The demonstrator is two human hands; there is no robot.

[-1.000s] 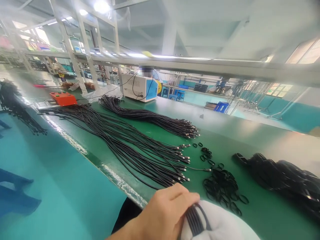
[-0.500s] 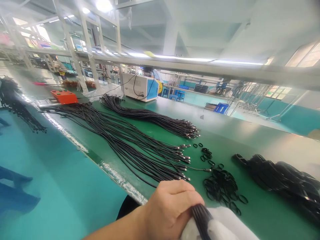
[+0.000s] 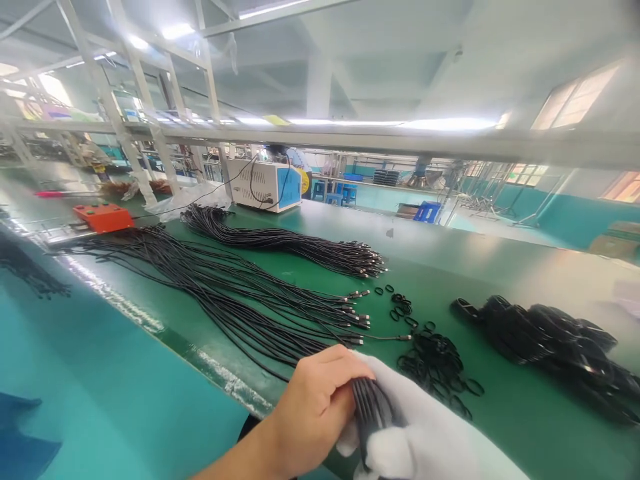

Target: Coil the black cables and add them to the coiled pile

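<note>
Near the bottom middle, my bare left hand (image 3: 315,403) closes round the top of a coiled black cable (image 3: 369,400). My right hand (image 3: 430,420), in a white glove, grips the same coil lower down, its fingertips across the strands. The coil's lower end runs out of view. Just beyond lie loose black cables (image 3: 250,313) with metal-tipped connectors facing right. A thicker bundle of black cables (image 3: 280,240) lies behind them. Right of my hands is a pile of small black rings (image 3: 437,360), with several more scattered above it.
Coiled black cables (image 3: 545,340) are heaped on the right of the green table (image 3: 480,273). An orange control box (image 3: 103,217) and a white-and-blue machine (image 3: 265,187) stand at the left and back. A metal shelf rail (image 3: 350,137) crosses above. Blue stools (image 3: 335,193) stand beyond.
The view has turned slightly right. Both hands have risen a little with the coiled cable, and more of the gloved right hand shows, now reaching behind and around the coil.
</note>
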